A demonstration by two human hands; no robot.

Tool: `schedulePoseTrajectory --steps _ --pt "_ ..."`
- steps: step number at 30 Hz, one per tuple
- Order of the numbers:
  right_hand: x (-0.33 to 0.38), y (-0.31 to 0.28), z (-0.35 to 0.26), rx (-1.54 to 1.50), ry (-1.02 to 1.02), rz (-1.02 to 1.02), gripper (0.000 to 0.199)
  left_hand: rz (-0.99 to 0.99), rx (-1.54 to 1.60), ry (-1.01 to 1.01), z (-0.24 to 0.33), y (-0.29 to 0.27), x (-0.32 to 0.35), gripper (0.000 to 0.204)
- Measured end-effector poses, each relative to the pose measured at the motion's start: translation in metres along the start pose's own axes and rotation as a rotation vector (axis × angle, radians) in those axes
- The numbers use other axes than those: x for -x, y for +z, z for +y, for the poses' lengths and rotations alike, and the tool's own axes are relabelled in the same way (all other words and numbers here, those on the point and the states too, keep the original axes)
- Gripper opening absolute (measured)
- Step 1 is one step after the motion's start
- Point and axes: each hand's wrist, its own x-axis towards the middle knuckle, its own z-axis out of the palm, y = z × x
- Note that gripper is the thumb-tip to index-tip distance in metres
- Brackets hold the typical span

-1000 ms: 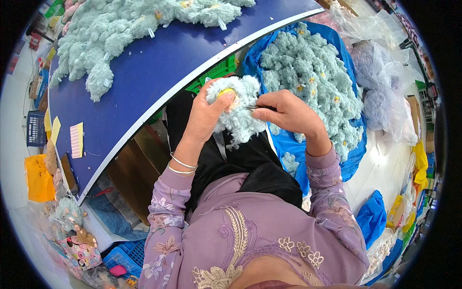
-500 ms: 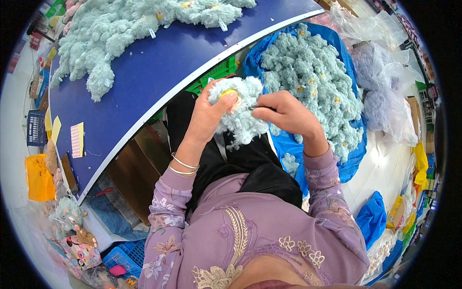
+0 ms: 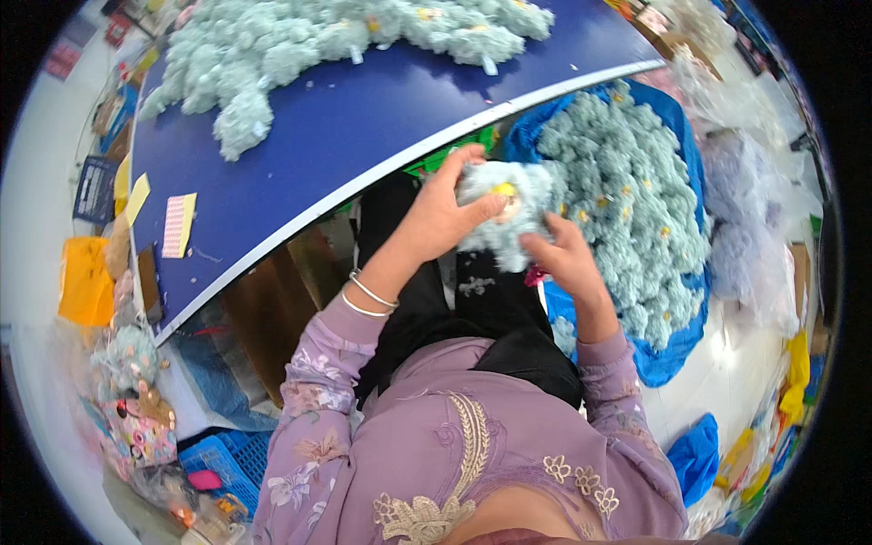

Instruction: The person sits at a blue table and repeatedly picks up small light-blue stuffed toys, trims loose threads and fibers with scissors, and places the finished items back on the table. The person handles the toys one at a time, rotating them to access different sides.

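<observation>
A fluffy pale-blue plush toy (image 3: 509,207) with a small yellow part is held over my lap. My left hand (image 3: 442,211) grips it from the left, thumb across its front. My right hand (image 3: 561,257) holds it from below and to the right, fingers curled on the fur. Just right of it, a big heap of the same blue plush pieces (image 3: 627,195) lies on a blue sheet (image 3: 677,354). More of them are piled on the dark-blue table (image 3: 363,118) at its far side (image 3: 300,45).
Yellow and pink paper slips (image 3: 178,223) lie near the table's left edge. A blue crate (image 3: 218,463) and a toy-filled bag (image 3: 136,427) sit on the floor at left. Clear plastic bags (image 3: 749,227) and yellow and blue scraps (image 3: 790,381) lie at right.
The plush toy has been turned in my hands. My right hand has slid from on top of it down to its lower right side; my left hand keeps its hold.
</observation>
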Motion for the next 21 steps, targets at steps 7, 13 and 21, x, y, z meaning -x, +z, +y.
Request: schedulePoseTrajectory --steps 7,13,21 --pt "0.022 -0.090 0.016 -0.681 -0.072 0.456 0.038 0.610 -1.065 0.035 0.013 -0.208 -0.008 0.059" --pt "0.005 -0.028 0.018 -0.163 0.111 0.032 0.032 0.521 -1.332 -0.048 -0.047 -0.285 -0.008 0.053" --pt "-0.010 -0.016 0.000 -0.024 0.081 -0.102 0.034 0.361 -1.129 0.066 -0.011 -0.229 0.011 0.059"
